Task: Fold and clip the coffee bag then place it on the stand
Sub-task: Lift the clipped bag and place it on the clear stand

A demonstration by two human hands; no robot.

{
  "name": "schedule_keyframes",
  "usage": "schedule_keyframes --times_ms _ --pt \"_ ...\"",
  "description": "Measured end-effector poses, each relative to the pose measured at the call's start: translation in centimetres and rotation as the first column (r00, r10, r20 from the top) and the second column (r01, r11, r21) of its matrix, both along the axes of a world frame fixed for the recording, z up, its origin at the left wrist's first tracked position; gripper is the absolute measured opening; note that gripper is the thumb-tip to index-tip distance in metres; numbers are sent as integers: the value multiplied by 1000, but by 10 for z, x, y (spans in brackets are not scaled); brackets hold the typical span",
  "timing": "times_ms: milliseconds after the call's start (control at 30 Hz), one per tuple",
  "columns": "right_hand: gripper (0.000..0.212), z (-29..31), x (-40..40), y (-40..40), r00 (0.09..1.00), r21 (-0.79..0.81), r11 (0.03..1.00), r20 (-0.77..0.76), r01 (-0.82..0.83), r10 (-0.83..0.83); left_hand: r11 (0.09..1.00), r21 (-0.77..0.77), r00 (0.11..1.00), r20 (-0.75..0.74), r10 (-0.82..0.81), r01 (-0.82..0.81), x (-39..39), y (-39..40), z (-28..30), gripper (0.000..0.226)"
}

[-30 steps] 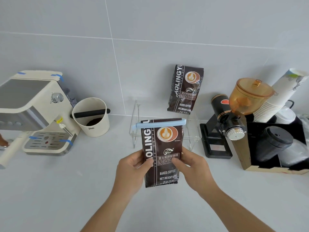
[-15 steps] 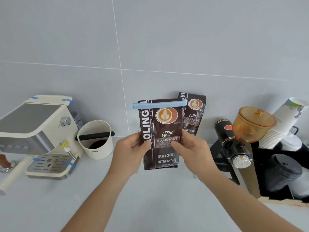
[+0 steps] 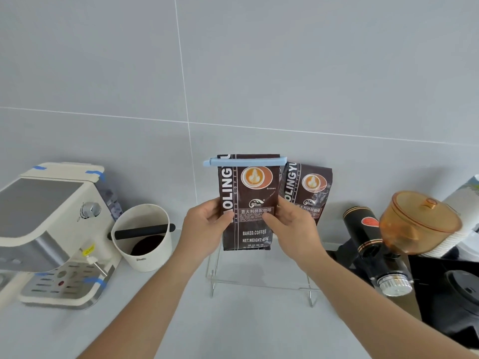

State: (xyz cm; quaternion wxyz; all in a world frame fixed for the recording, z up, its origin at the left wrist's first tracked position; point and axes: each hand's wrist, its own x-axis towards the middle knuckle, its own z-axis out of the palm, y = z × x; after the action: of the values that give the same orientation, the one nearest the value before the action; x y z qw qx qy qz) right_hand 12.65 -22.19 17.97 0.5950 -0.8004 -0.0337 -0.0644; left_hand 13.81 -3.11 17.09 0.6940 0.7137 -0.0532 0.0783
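Hands: left hand (image 3: 204,224) and right hand (image 3: 290,224) each closed on a side edge of the coffee bag (image 3: 247,203).
Clip: blue clip (image 3: 245,161) across the folded top.
Change: bag carried from low over the bench up to the clear stand (image 3: 259,281), beside the second bag (image 3: 307,187).
Meaning: only placing remains.

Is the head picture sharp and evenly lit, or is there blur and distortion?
Head view: soft, even light, faint shadows; print on the clipped coffee bag is readable between both hands; the espresso machine and grinder at the edges look stretched and blurred.
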Motion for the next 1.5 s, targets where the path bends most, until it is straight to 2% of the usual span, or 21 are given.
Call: schedule_keyframes --times_ms 167,533,567,633,967,1200,1500 --pt "46 -13 25 4 999 40 998 -34 42 -41 999 27 1000 -26 -17 18 35 1 -14 41" --pt "42 -30 24 8 993 27 996 -83 87 -84 997 74 998 -55 -4 8 43 -1 -35 41" --pt "41 -42 69 18 994 18 997 -82 77 -75 999 54 998 -61 6 -3 84 7 -48 41" --pt "42 -43 81 18 992 -1 997 -97 82 -82 997 77 998 -66 5 1 97 6 -49 43" --pt "40 -48 84 16 980 -64 986 -119 155 -161 995 100 999 -41 -2 6 99 -5 -59 43" --pt "49 -53 86 14 984 -82 991 -132 108 -118 990 142 1000 -25 19 -16 101 -7 -72 41" --pt "45 -44 83 15 975 -102 985 -160 138 -153 969 238 997 -28 74 -65 101 -8 -71 36"
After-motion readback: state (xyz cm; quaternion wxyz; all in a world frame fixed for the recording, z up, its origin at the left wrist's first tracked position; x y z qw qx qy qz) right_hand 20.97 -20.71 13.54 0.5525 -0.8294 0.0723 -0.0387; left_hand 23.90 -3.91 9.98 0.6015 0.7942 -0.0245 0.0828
